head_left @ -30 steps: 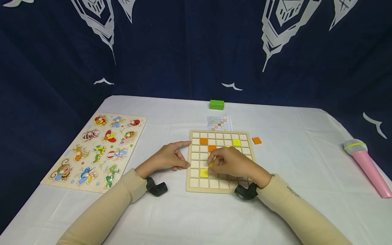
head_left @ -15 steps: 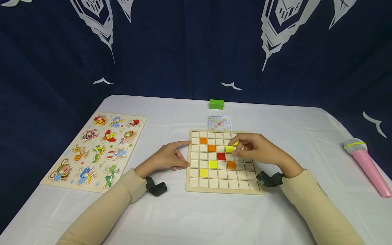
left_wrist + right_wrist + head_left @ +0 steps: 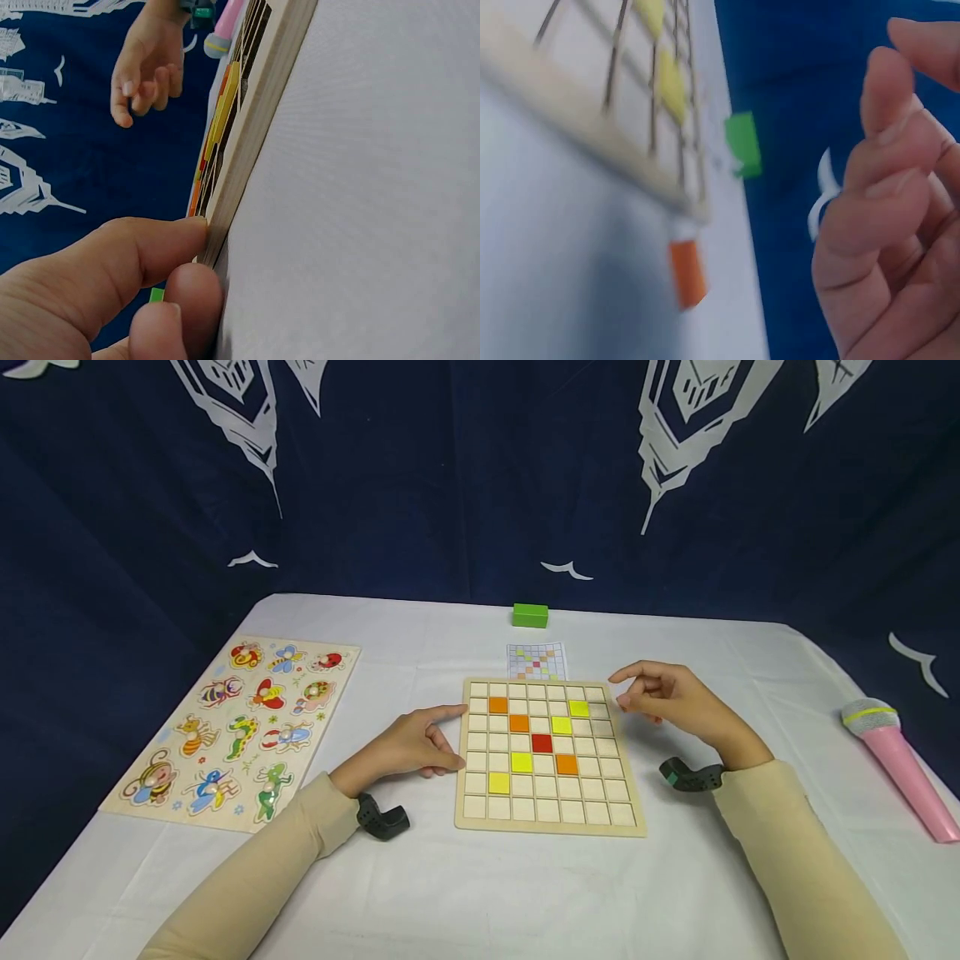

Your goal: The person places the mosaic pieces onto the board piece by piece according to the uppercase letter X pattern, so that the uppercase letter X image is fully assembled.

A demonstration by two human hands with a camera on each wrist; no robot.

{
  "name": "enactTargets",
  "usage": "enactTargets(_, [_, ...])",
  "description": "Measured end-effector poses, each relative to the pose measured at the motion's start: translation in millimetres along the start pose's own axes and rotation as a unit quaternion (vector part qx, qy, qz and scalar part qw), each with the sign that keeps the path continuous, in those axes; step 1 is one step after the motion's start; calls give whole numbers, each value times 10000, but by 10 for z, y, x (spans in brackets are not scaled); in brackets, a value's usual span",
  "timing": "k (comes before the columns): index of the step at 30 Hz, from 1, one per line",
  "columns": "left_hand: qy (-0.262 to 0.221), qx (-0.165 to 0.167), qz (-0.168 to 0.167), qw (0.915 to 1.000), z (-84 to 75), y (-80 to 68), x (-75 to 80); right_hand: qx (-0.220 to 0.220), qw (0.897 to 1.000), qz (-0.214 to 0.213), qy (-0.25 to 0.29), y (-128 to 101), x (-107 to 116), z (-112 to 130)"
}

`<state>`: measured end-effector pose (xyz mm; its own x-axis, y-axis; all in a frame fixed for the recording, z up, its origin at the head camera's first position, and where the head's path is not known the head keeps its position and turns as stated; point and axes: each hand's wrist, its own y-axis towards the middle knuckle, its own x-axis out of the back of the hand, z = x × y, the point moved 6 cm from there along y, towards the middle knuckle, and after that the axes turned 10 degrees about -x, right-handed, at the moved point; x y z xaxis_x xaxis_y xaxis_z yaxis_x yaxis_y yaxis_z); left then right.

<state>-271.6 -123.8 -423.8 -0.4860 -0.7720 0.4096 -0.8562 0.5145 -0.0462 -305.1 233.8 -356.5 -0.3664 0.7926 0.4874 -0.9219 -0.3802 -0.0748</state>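
A wooden grid board (image 3: pixel 550 829) lies in the middle of the table. Set in its squares are a red tile (image 3: pixel 542 743) and several orange and yellow ones, among them a yellow tile (image 3: pixel 498 783). My left hand (image 3: pixel 408 743) touches the board's left edge with forefinger and thumb spread apart; the left wrist view shows a finger pressed to the wooden side. Beyond the board's right edge, my right hand (image 3: pixel 671 702) hovers, fingers loosely bent and holding nothing. A loose orange tile (image 3: pixel 688 274) lies on the cloth off the board's corner, hidden by that hand in the head view.
Behind the board lie a printed pattern card (image 3: pixel 536 662) and a green block (image 3: pixel 530 616). An insect peg puzzle (image 3: pixel 247 727) lies to the left. At the far right is a pink toy microphone (image 3: pixel 903 772). A dark blue curtain (image 3: pixel 450 485) hangs behind the table.
My right hand has moved from over the board's lower squares, past the yellow tiles, to beyond the right edge. The left hand stays at the board's left edge.
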Motion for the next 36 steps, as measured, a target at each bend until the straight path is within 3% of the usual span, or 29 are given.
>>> enactTargets(5, [43, 28, -1, 10000, 7, 2, 0, -443, 9980, -309, 327, 42, 141, -301])
enactTargets(18, [85, 40, -11, 10000, 0, -14, 7, -726, 9830, -574, 1585, 67, 272, -699])
enactTargets(21, [73, 28, 12, 10000, -3, -10, 3, -879, 9837, -628, 1435, 75, 282, -750])
enactTargets(30, [25, 33, 20, 10000, -7, -2, 4, -1353, 9880, -665, 329, 108, 235, -793])
enactTargets(36, [28, -12, 54, 10000, -5, 1, -2, -1362, 9889, -584, -121, 135, 187, -783])
